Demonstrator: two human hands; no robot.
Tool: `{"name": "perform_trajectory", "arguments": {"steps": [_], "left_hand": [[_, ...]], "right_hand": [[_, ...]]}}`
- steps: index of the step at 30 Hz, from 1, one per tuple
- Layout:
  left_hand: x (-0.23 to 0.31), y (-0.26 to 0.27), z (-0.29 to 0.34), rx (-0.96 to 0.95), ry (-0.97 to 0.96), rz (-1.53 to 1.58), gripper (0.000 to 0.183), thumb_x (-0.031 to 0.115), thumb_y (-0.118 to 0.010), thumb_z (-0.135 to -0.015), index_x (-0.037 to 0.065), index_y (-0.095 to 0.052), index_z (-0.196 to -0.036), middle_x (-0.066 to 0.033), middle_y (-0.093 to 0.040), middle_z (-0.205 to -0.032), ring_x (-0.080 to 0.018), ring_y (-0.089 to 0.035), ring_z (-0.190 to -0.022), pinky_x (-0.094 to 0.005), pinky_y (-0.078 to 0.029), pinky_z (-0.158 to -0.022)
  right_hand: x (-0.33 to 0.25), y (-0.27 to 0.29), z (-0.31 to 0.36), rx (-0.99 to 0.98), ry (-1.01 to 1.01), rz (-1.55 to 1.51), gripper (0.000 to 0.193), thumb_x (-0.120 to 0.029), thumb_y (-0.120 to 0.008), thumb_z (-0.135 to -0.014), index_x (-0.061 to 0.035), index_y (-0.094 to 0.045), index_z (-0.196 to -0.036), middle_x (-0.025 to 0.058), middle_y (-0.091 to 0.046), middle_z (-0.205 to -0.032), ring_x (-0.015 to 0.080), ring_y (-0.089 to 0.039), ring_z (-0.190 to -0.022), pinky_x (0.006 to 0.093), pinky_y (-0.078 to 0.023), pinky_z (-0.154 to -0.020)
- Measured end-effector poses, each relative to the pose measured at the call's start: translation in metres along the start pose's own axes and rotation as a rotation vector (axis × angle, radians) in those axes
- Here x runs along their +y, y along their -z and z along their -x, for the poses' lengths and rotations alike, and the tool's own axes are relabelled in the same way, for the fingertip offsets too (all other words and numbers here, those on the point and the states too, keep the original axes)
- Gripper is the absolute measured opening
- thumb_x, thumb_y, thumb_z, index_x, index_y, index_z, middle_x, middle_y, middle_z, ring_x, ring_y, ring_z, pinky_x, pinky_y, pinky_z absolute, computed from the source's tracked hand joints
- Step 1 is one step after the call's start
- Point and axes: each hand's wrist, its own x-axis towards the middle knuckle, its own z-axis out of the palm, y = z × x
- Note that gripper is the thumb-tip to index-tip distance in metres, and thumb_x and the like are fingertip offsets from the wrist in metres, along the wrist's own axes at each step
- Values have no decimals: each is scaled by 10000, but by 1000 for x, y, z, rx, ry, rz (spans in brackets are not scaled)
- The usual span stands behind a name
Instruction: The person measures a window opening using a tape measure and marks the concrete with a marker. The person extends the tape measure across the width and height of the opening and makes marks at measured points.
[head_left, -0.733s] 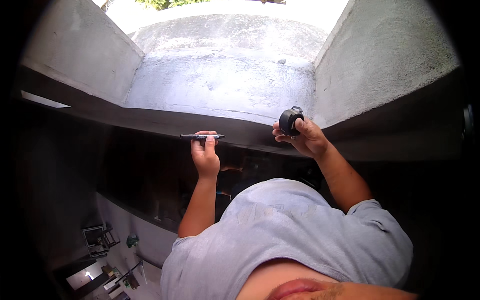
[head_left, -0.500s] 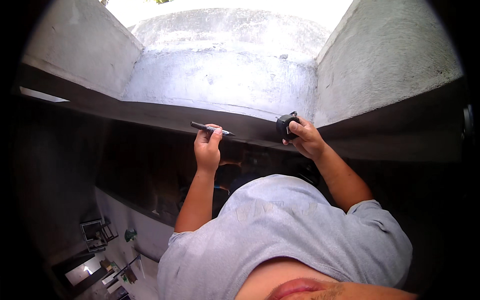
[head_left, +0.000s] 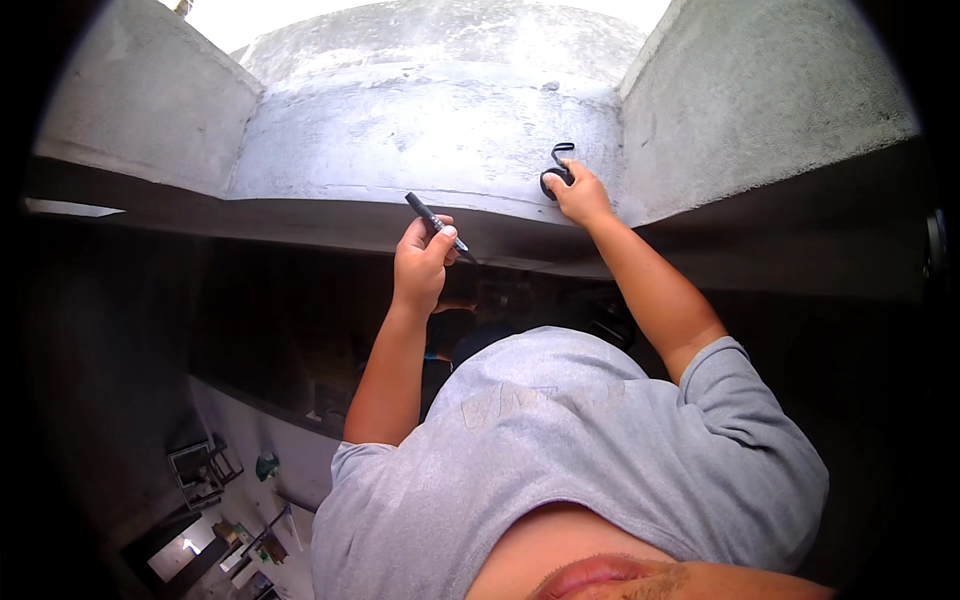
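My left hand (head_left: 420, 265) is closed around a black marker pen (head_left: 423, 210), in front of the ledge's near edge. The pen slants, its upper end toward the ledge and its narrow end down to the right. With my right hand (head_left: 583, 196) I grip a round black tape measure (head_left: 551, 184), its dark strap (head_left: 563, 147) looping out on the far side. That hand is over the right part of the pale concrete ledge (head_left: 400, 140); whether the tape measure touches the surface, I cannot tell. My fingers hide part of its case.
Rough concrete side walls rise at the left (head_left: 150, 100) and right (head_left: 760, 110) of the ledge. Below its front edge lies a dark space. A dark-framed stand (head_left: 195, 472) and a green object (head_left: 266, 466) are far off at the lower left.
My right hand has moved forward over the ledge with the tape measure, and the strap now shows as a loop. My left hand has tilted the marker pen more steeply.
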Motion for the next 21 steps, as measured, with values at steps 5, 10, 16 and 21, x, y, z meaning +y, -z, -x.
{"name": "perform_trajectory", "arguments": {"steps": [5, 10, 16, 21], "left_hand": [[3, -8, 5, -50, 55, -187, 161, 132, -675, -1038, 23, -686, -1155, 26, -620, -858, -49, -536, -747, -237, -448, -693], [-2, -24, 11, -192, -125, -621, 147, 121, -676, -1010, -2, -700, -1086, -32, -669, -903, -135, -632, -839, -318, -518, -779], [6, -41, 16, -235, -279, -907, 188, 140, -698, -954, -9, -694, -1068, -187, -688, -972, -370, -682, -920, -444, -537, -828], [10, -48, 17, -262, -313, -978, 203, 158, -709, -933, -7, -672, -1045, -221, -666, -973, -449, -648, -947, -505, -519, -832]], "right_hand": [[-6, 8, 7, 328, 254, 324, 473, -414, -766, -965, -104, -733, -1320, 181, -687, -1264, 384, -635, -1205, 495, -501, -1044], [-102, 39, 48, -440, 174, -499, 490, -456, -773, -994, 5, -770, -1161, 51, -697, -828, 133, -620, -782, 319, -520, -722], [-107, 37, 53, -673, 172, -470, 395, -363, -772, -1002, 28, -786, -951, 36, -703, -815, 103, -573, -753, 320, -482, -673], [-103, 46, 71, -521, 224, -444, 341, -299, -740, -1019, 36, -769, -965, 29, -670, -803, 109, -566, -723, 313, -469, -650]]}}
